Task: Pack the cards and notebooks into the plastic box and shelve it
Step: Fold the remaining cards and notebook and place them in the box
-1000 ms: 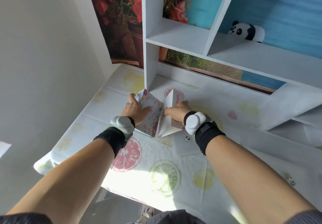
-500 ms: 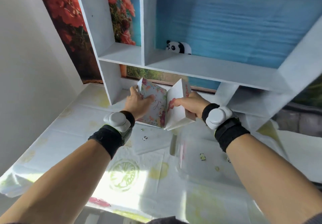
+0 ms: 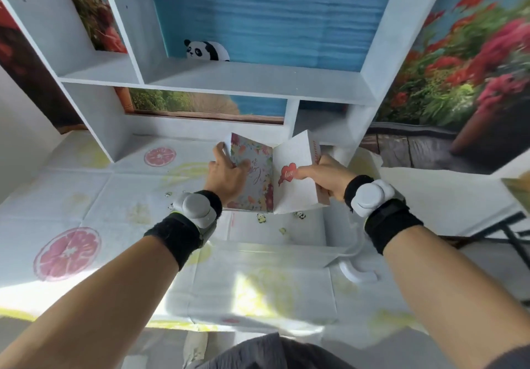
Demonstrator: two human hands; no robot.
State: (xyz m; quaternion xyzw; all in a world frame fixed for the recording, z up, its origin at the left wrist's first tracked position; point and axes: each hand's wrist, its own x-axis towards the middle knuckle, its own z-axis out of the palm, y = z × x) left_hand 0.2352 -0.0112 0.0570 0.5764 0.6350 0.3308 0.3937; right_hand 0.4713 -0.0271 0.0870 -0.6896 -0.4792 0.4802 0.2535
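Observation:
My left hand (image 3: 229,175) grips a floral-patterned card (image 3: 256,182), held upright. My right hand (image 3: 324,176) grips a white card with a red heart (image 3: 295,179), also upright, its left edge touching the floral card so the two form a V. Both are held above a clear plastic box (image 3: 281,233) with small panda prints, which stands open on the table just below the cards. The box's white handle (image 3: 358,271) lies at its front right corner. Whether the box holds anything I cannot tell.
A white shelf unit (image 3: 258,78) stands at the back of the table, with a panda toy (image 3: 206,50) in its wide compartment. The table wears a fruit-print cloth (image 3: 68,251). A dark metal frame (image 3: 510,231) shows off the table's right edge.
My view has swung right and the clear box has come into sight under my hands. Both hands carried the two cards rightward, from beside the shelf's left post to above the box.

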